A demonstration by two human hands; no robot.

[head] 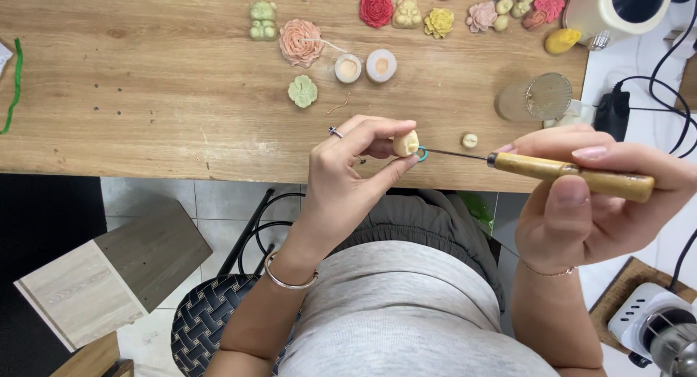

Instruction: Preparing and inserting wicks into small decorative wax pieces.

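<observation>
My left hand (347, 163) pinches with fingertips together; my right hand (592, 195) curls closed, thumb forward, wrists raised.

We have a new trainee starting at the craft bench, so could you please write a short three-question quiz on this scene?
1. True or false: the left hand pinches a small cream wax piece between thumb and fingers.
2. What does the right hand hold?
A. a pair of scissors
B. a wooden-handled awl
C. a paintbrush
3. Fill in: the awl's metal tip points toward the wax piece, beside a small ____ ring.

Key:
1. True.
2. B.
3. Teal. On the wooden table behind lie more moulded pieces, such as a red flower.
</observation>
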